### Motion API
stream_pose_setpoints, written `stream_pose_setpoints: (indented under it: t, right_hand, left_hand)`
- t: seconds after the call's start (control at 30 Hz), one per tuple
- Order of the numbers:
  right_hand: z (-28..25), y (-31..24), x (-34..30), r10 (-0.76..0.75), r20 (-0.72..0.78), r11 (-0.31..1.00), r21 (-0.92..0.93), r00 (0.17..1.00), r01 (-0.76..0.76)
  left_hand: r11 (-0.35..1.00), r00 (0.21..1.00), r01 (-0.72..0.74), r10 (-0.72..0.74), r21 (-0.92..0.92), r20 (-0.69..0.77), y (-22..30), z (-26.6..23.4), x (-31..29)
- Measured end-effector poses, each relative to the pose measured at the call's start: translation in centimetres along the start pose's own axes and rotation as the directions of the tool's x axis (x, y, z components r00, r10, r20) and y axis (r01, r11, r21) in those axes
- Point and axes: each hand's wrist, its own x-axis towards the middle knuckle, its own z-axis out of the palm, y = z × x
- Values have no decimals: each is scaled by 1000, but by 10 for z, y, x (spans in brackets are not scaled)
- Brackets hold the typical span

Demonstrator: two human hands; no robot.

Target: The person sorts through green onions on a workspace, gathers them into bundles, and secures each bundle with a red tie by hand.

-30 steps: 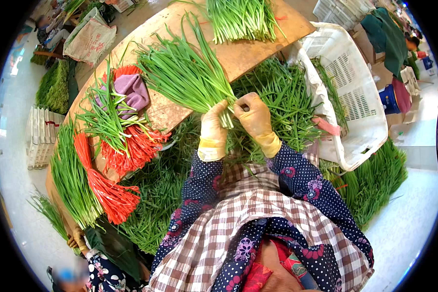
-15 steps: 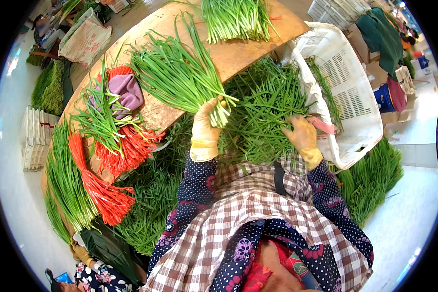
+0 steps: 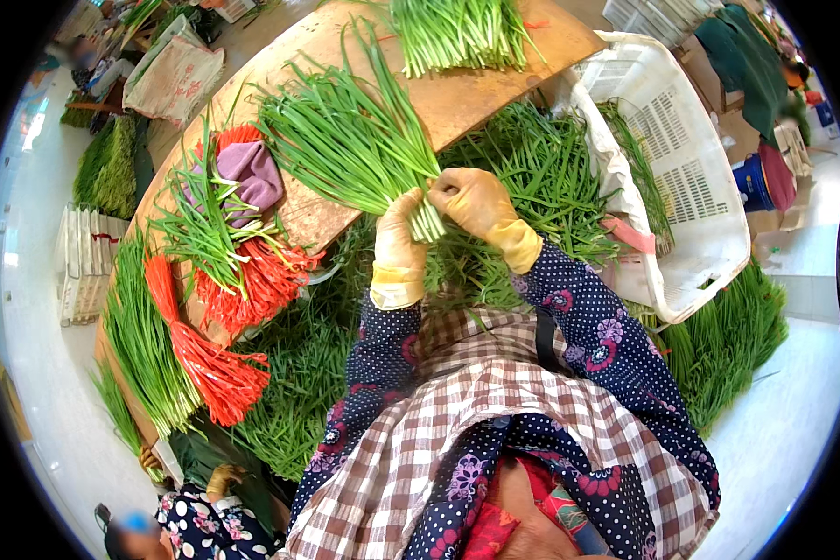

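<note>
My gloved left hand is closed round the pale stem ends of a bunch of chives. The green leaves fan out away from me over the edge of the wooden table. My gloved right hand is beside those stems, its fingers curled into a pinch at the bunch's right edge. Whatever lies between these fingertips is too small to make out. Below both hands, a heap of loose green leaves spreads between the table and my checked apron.
Red tie strips, a purple cloth and more chives lie on the table's left. Another chive bundle sits at its far end. A white crate stands right. A co-worker's gloved hand shows at lower left.
My right hand has come left from the loose leaves to the stem ends, and its spread fingers have closed into a pinch. The left hand still holds the bunch.
</note>
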Motion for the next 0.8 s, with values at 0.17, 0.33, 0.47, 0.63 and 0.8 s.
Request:
stream_pose_setpoints:
  t: [0.17, 0.33, 0.47, 0.63, 0.8]
  right_hand:
    - [0, 7, -2, 5, -67, 997, 83, 998, 0]
    - [-3, 10, -2, -127, -94, 928, 340, 987, 152]
    - [-34, -5, -18, -80, 160, 629, 774, 984, -75]
    - [-26, 2, -9, -17, 205, 987, 160, 979, -17]
    - [0, -17, -9, -53, 94, 952, -295, 994, 78]
  left_hand:
    - [999, 1000, 30, -30, 19, 1, -1, -5, 5]
    - [996, 997, 75, -73, -55, 33, -3, -7, 11]
    - [985, 994, 102, -105, -142, -11, -1, -8, 10]
    - [1000, 999, 30, -30, -2, 11, -4, -6, 13]
    - [997, 1000, -15, 15, 74, -9, -5, -6, 12]
